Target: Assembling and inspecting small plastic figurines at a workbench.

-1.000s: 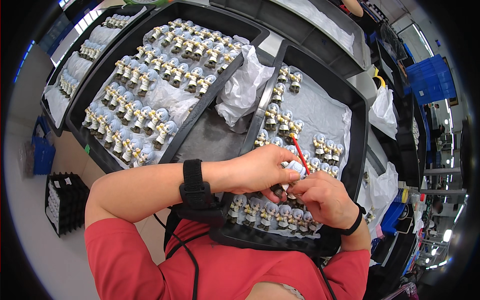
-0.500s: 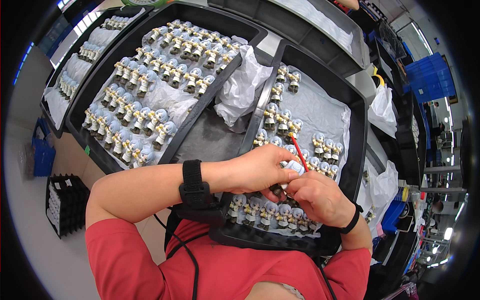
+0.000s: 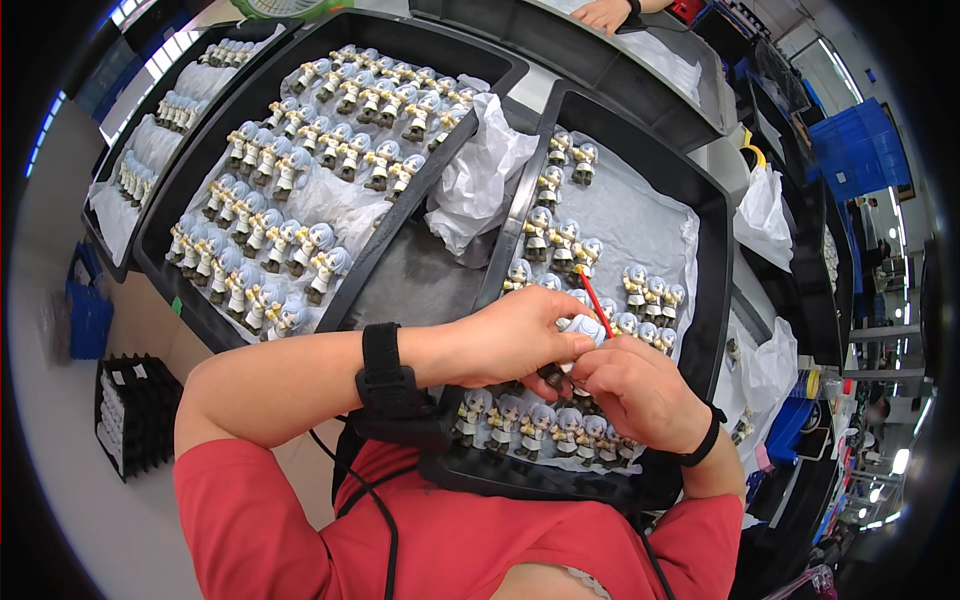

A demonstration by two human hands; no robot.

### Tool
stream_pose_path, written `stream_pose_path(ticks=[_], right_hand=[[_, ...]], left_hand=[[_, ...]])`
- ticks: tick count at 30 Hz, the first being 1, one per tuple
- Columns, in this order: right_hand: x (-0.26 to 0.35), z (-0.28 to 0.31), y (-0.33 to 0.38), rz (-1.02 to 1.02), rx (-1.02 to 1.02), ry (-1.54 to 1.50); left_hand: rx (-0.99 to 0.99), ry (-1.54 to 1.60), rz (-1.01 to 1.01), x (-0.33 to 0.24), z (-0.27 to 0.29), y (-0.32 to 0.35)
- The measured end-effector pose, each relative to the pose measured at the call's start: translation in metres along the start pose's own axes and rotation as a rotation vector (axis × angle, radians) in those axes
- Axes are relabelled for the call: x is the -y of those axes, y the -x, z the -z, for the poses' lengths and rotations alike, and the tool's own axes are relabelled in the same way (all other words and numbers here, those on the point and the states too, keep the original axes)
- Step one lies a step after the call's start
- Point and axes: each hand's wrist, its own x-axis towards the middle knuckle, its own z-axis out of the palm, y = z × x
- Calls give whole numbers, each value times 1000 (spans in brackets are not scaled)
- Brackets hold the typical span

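Observation:
A small figurine [image 3: 583,326] with pale blue-grey hair is pinched in my left hand [image 3: 505,338], its dark feet showing below my fingers. My right hand [image 3: 638,392] is closed close against it, gripping a slim red stick [image 3: 594,300] that looks like a pen or brush handle. The stick's upper end points up and away; its working end is hidden by my fingers. Both hands are above a paper-lined black tray [image 3: 718,290]. Similar figurines [image 3: 537,428] in white and yellow lie there in rows, partly covered by my hands.
A second black tray [image 3: 345,300] full of such figurines lies to the left, with another tray [image 3: 112,205] beyond it. Crumpled white paper [image 3: 480,175] sits between the two nearer trays. At the top, another person's hand [image 3: 603,14] is over a grey bin [image 3: 540,45].
My hands keep nearly the same hold on the figurine and red stick. The other person's hand has come further into view over the grey bin. The whole view has shifted slightly.

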Motion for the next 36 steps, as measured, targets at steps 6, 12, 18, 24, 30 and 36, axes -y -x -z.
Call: stream_pose_path(ticks=[6, 12, 18, 24, 30, 36], right_hand=[[-6, 14, 5, -510, -370, 32], [-45, 5, 35, -599, 37, 267], [-37, -8, 24, -444, -73, 409], [-33, -26, 16, -684, 107, 164], [-36, -13, 14, -555, -105, 49], [-20, 5, 7, -617, -381, -851]], left_hand=[[-23, 84, -143, 7, 2, -2], [-52, 147, -195, 4, -3, 0], [-104, 153, -276, 4, 0, 0], [-130, 202, -338, 0, 2, 3], [-149, 220, -371, -1, 4, 5], [-147, 207, -363, -1, 9, 5]])
